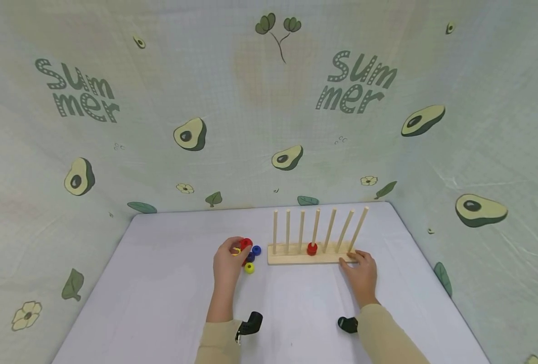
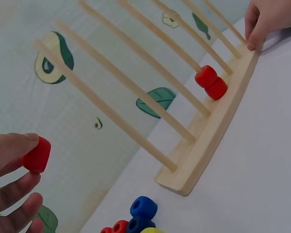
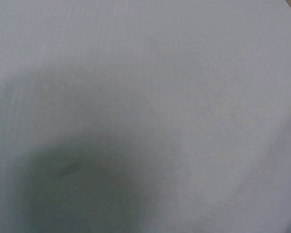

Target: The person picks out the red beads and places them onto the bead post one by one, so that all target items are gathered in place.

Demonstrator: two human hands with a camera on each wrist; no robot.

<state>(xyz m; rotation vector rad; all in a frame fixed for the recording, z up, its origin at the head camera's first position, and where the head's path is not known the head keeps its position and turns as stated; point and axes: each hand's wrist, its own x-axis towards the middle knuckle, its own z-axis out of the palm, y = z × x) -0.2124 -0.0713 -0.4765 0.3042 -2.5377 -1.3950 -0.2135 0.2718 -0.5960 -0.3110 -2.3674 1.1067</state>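
Observation:
Between thumb and fingers, my left hand pinches a red bead, raised above the loose beads. A wooden peg rack with several upright pegs stands to its right. Two red beads are stacked on its middle peg; the other pegs are bare. My right hand grips the right end of the rack's base, thumb at the front edge. Loose beads lie beside the rack's left end: a blue bead, a dark blue one, a yellow bead and red beads, partly hidden by my left hand in the head view.
A white cloth covers the table. Behind it and at both sides hangs a pale curtain printed with avocados and leaves. Black camera mounts sit at both wrists. The right wrist view is mostly blurred pale cloth.

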